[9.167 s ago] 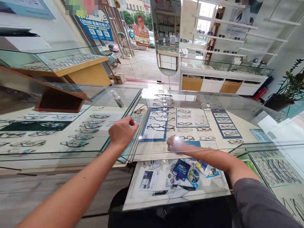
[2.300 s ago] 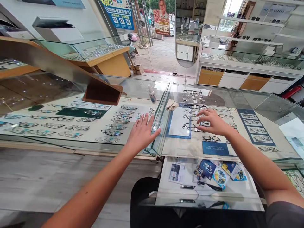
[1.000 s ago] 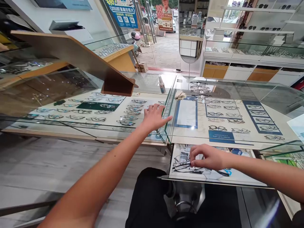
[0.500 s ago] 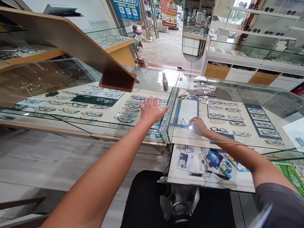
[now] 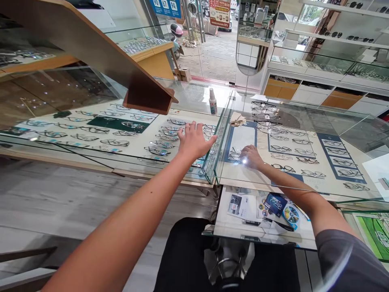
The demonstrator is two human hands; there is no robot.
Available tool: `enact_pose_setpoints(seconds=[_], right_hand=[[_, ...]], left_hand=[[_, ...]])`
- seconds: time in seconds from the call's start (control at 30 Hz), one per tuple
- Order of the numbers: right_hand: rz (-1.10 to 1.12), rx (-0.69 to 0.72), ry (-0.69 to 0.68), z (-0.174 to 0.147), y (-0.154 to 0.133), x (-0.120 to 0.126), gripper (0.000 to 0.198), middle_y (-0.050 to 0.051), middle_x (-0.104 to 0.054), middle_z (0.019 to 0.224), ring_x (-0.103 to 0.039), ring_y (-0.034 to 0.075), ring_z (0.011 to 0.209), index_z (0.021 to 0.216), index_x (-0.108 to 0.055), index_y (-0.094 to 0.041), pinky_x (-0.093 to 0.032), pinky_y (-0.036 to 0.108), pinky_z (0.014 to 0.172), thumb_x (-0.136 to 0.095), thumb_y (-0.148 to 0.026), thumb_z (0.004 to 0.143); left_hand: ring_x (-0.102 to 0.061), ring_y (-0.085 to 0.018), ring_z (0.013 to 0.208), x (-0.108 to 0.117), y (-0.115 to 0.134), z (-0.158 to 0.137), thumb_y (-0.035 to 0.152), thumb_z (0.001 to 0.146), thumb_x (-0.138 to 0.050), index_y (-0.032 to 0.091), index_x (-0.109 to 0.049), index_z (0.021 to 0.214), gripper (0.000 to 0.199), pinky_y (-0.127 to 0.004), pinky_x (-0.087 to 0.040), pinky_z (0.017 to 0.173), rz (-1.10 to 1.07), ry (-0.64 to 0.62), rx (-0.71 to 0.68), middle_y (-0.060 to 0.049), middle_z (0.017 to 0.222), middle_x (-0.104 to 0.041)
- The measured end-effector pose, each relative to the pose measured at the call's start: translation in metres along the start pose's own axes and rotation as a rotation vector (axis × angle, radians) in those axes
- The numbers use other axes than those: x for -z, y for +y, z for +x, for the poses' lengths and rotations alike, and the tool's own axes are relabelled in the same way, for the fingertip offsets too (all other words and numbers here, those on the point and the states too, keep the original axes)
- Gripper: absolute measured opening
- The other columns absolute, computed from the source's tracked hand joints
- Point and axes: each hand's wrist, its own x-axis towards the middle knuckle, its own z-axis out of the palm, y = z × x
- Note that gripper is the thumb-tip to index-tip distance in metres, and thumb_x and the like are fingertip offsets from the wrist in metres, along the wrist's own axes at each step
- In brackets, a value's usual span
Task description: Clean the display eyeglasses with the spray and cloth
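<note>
Head view: centre frame
Left hand (image 5: pixel 194 140): flat, fingers apart, steadying glass table (image 5: pixel 121 101)
Right hand (image 5: pixel 252 156): inside case, closed on glasses (image 5: pixel 235 154), setting them on blue-edged mat (image 5: pixel 241 136)

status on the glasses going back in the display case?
Done: nothing certain. In hand: the right hand is inside the glass case at a pair of glasses on the white mat; a glare hides the grip. The left hand lies flat on the neighbouring case top. Left: that mat shows only this pair.
</note>
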Motion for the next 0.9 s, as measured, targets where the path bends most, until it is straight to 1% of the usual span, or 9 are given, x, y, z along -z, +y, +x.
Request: enact_pose_setpoints(seconds=[0.13, 0.33, 0.53, 0.63, 0.8, 0.9], right_hand=[[-0.008, -0.021, -0.020, 0.0027, 0.0024, 0.0005, 0.031, 0.015, -0.072, 0.134, -0.051, 0.031, 0.133, 0.115, -0.084, -0.019, -0.028, 0.046, 0.118, -0.058, -0.032, 0.103], [-0.004, -0.041, -0.034, 0.0044, 0.0027, 0.0037, 0.030, 0.012, -0.073, 0.132, -0.050, 0.031, 0.135, 0.114, -0.085, -0.025, -0.026, 0.049, 0.120, -0.058, -0.032, 0.103], [-0.003, -0.059, -0.038, 0.0029, -0.0021, 0.0074, 0.035, 0.014, -0.072, 0.132, -0.051, 0.032, 0.136, 0.118, -0.082, -0.021, -0.024, 0.050, 0.123, -0.053, -0.036, 0.105], [-0.006, -0.069, -0.044, 0.0047, -0.0038, 0.0078, 0.035, 0.014, -0.073, 0.132, -0.051, 0.032, 0.137, 0.120, -0.081, -0.020, -0.022, 0.050, 0.125, -0.053, -0.036, 0.105], [-0.003, -0.076, -0.069, 0.0084, -0.0031, 0.0063, 0.031, 0.012, -0.074, 0.132, -0.051, 0.031, 0.138, 0.111, -0.083, -0.022, -0.021, 0.049, 0.125, -0.054, -0.031, 0.104], [-0.001, -0.071, -0.065, 0.0086, -0.0029, 0.0052, 0.032, 0.011, -0.074, 0.133, -0.052, 0.030, 0.138, 0.112, -0.084, -0.023, -0.020, 0.049, 0.125, -0.053, -0.030, 0.104]], left_hand=[[-0.024, -0.042, 0.166, -0.0014, -0.0014, 0.0011, 0.065, 0.100, -0.036, 0.012, -0.042, 0.162, 0.082, -0.065, -0.021, 0.131, -0.003, 0.011, 0.000, -0.024, 0.176, -0.032], [-0.026, -0.042, 0.165, -0.0030, -0.0024, 0.0019, 0.064, 0.100, -0.037, 0.012, -0.043, 0.161, 0.081, -0.066, -0.021, 0.131, -0.008, 0.028, -0.007, -0.025, 0.175, -0.034], [-0.026, -0.044, 0.165, -0.0024, -0.0022, 0.0020, 0.065, 0.099, -0.035, 0.011, -0.043, 0.162, 0.083, -0.066, -0.021, 0.130, -0.008, 0.020, -0.011, -0.025, 0.174, -0.035], [-0.026, -0.043, 0.165, -0.0037, -0.0031, 0.0024, 0.066, 0.099, -0.035, 0.011, -0.043, 0.161, 0.083, -0.066, -0.021, 0.130, -0.005, 0.026, -0.009, -0.024, 0.174, -0.036], [-0.026, -0.043, 0.165, -0.0050, -0.0044, 0.0029, 0.066, 0.099, -0.035, 0.012, -0.044, 0.161, 0.082, -0.066, -0.021, 0.130, -0.004, 0.037, -0.012, -0.024, 0.175, -0.035], [-0.027, -0.043, 0.164, -0.0046, -0.0045, 0.0031, 0.066, 0.100, -0.035, 0.013, -0.045, 0.161, 0.082, -0.066, -0.021, 0.130, 0.000, 0.033, -0.013, -0.024, 0.174, -0.036]])
